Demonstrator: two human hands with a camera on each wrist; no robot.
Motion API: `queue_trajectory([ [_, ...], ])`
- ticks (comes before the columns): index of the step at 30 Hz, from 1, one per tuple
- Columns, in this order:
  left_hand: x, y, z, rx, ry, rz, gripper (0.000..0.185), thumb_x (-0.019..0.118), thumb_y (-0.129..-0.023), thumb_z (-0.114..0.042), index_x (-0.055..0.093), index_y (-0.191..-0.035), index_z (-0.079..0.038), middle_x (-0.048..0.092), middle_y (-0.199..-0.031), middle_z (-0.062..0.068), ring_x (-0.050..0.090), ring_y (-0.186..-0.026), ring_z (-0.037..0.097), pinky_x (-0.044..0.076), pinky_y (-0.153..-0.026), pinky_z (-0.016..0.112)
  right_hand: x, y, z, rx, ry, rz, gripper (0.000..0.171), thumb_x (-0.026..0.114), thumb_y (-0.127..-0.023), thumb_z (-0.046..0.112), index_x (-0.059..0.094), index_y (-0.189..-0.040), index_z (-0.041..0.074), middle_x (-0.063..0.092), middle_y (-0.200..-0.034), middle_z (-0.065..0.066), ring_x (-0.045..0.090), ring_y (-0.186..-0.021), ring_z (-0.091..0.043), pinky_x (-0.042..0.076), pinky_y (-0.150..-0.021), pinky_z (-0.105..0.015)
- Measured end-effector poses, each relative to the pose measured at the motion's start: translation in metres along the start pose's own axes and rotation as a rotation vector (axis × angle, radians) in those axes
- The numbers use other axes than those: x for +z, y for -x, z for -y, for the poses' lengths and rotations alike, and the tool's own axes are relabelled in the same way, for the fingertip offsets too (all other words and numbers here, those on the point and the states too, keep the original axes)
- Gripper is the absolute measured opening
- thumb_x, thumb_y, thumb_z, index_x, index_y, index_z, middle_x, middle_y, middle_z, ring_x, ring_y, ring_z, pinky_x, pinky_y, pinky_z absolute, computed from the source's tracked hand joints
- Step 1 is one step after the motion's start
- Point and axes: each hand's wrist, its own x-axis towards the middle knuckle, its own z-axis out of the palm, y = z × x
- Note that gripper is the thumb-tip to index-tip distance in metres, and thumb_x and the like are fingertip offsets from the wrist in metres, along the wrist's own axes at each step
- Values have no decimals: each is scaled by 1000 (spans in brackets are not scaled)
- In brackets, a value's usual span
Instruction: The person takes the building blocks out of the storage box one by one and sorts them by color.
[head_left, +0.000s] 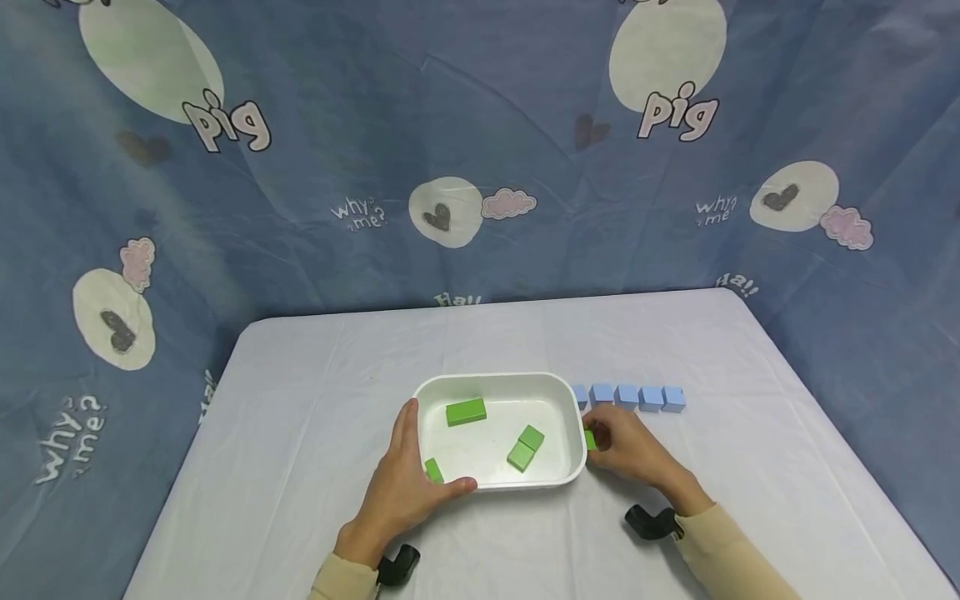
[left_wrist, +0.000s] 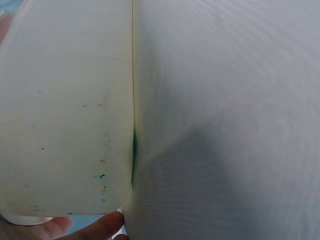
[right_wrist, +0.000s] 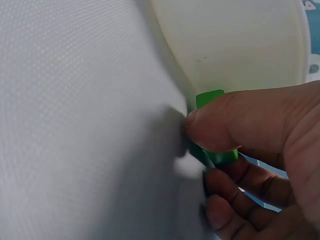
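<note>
A white oval tub (head_left: 573, 462) stands on the table near its front. Several green blocks lie inside: a long one (head_left: 466, 411), a pair (head_left: 525, 448) and a small one (head_left: 433, 471) by my thumb. My left hand (head_left: 408, 483) grips the tub's left rim, thumb inside; the tub's outer wall (left_wrist: 65, 110) fills the left wrist view. My right hand (head_left: 626, 446) pinches a small green block (head_left: 590, 440) on the tablecloth just outside the tub's right wall; thumb and fingers (right_wrist: 220, 125) close round this block (right_wrist: 212, 100).
A row of several light blue cubes (head_left: 637, 397) lies just behind my right hand. The table wears a pale cloth (head_left: 750, 433). A blue printed curtain (head_left: 480, 150) hangs behind and to both sides.
</note>
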Motion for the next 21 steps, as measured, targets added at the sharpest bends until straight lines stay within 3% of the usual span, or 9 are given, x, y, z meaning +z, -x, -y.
queue_trajectory([
  [5,0,0,0,-4,4,2,144,88,-62,-68,5,-164,-9,12,-168,8,52,-128,37,47,-98,54,4,-1,-1,-6,36,7,33,87,-69,1,74,-97,14,56,-79,5,51,-72,-13,45,-64,-28],
  [10,-1,0,-1,-3,6,10,145,87,-62,-71,4,-164,-10,11,-169,7,53,-127,37,48,-97,53,-1,2,1,11,35,7,36,89,-72,7,71,-102,15,61,-88,7,56,-78,-16,49,-69,-30],
  [15,-1,0,0,5,8,4,146,86,-61,-72,5,-164,-9,12,-169,7,54,-126,37,49,-96,53,-13,4,7,44,32,-35,35,86,-76,3,69,-106,10,66,-97,2,59,-85,-19,52,-73,-33],
  [21,-2,0,0,9,10,-6,145,87,-61,-72,5,-164,-9,12,-168,7,54,-127,38,49,-96,54,-30,-4,16,17,41,-103,34,84,-76,0,70,-106,4,68,-100,-7,62,-85,-22,53,-71,-35],
])
